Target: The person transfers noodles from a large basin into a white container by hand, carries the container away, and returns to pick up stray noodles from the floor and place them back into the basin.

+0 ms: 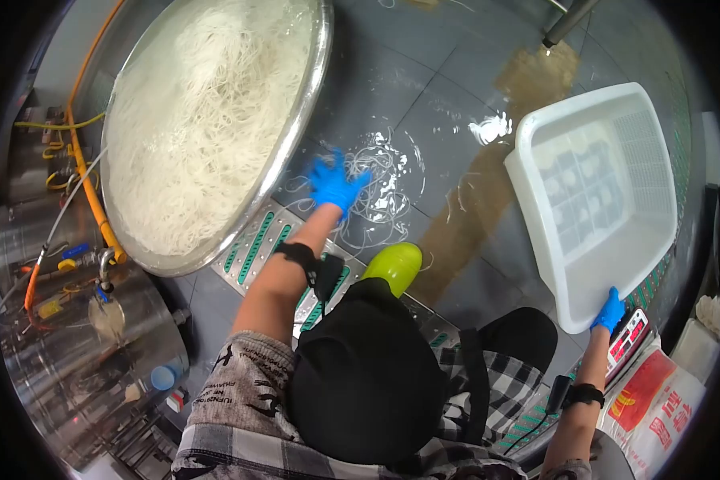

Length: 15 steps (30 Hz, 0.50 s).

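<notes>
My left hand (336, 182), in a blue glove, is open with its fingers spread. In this view it overlaps the edge of a tangle of pale noodles (380, 204) lying on the wet tiled floor. My right hand (610, 310), gloved in blue too, is closed on the near corner rim of a white plastic basket (572, 280) with slotted sides. The basket is tilted and its inside faces me. To the left of my left hand stands a large round metal tub (322, 76), with a mass of white noodles (216, 88) in cloudy liquid.
A lime-green boot (396, 266) is just below the floor noodles. A perforated metal grate (256, 244) runs past the tub. Steel vessels with pipes and valves (88, 336) line the left. A red-digit display (626, 340) and printed sack (652, 408) sit at right; a metal leg (568, 24) is above.
</notes>
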### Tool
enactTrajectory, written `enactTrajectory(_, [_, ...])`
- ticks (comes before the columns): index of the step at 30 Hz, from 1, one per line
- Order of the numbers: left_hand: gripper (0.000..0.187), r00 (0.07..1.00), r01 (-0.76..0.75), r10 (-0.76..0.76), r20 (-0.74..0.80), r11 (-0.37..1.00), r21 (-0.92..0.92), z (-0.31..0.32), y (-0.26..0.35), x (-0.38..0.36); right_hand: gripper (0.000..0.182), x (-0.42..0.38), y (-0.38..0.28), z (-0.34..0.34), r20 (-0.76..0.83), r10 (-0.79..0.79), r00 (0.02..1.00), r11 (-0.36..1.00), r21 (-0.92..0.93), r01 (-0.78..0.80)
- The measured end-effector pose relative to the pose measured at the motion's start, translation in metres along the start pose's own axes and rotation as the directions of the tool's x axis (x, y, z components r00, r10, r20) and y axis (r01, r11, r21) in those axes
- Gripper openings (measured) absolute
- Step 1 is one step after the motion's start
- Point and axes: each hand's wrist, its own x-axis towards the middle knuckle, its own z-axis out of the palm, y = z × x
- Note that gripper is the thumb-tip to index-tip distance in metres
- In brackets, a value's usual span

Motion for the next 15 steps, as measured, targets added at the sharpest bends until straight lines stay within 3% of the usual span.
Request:
enactTrajectory(2, [0.078,0.977,-0.208,0.204,0.057,0.975,0.075,-0.017,0.046,-0.046,0.039,0.0,-0.001,-0.002,0.0,-0.032,0.999,0.999,-0.002,0.032])
enactTrajectory(3, [0.078,0.976,-0.216,0.212,0.059,0.974,0.073,-0.014,0.047,-0.059,0.039,0.001,-0.001,-0.004,-0.009,-0.032,0.999,0.999,-0.002,0.032])
enactTrajectory(5, [0.059,0.894,-0.424,0.422,0.154,0.905,-0.018,-0.005,0.049,-0.073,0.039,0.004,0.001,-0.005,0.026,-0.03,0.999,1.0,-0.003,0.03])
enactTrajectory(6, [0.059,0.891,-0.43,0.427,0.154,0.903,-0.019,0.006,0.038,-0.069,0.038,0.003,0.002,-0.004,0.024,-0.057,0.998,0.998,0.035,0.056])
enactTrajectory(8, [0.034,0.834,-0.541,0.549,0.051,0.833,-0.118,0.033,0.002,-0.054,0.038,-0.002,-0.004,-0.002,0.009,-0.048,0.999,0.999,0.027,0.047])
enactTrajectory(9, [0.034,0.83,-0.548,0.556,0.053,0.829,-0.117,0.032,-0.002,-0.051,0.038,-0.002,-0.004,-0.003,0.0,-0.035,0.999,0.999,0.018,0.035])
enactTrajectory(10, [0.025,0.84,-0.525,0.543,0.011,0.817,-0.239,0.032,-0.006,-0.05,0.038,-0.002,-0.004,-0.003,-0.004,-0.031,0.999,0.999,0.02,0.031])
enactTrajectory(11, [0.016,0.851,-0.499,0.525,-0.028,0.789,-0.358,0.033,-0.008,-0.048,0.039,-0.002,-0.005,-0.003,-0.012,-0.038,0.999,0.999,0.016,0.038])
enactTrajectory(12, [0.012,0.918,-0.003,0.22,0.33,0.835,-0.55,0.03,-0.007,-0.043,0.039,-0.002,-0.004,-0.003,-0.019,-0.044,0.999,0.999,0.01,0.044])
enactTrajectory(13, [0.012,0.918,-0.004,0.221,0.33,0.836,-0.548,0.014,-0.003,-0.044,0.039,-0.002,-0.004,-0.003,-0.02,-0.041,0.999,0.999,0.011,0.042])
enactTrajectory(15, [0.008,0.828,0.342,0.096,0.552,0.693,-0.634,-0.042,0.005,-0.05,0.04,-0.002,-0.005,-0.002,0.002,-0.059,0.998,0.998,0.035,0.059])
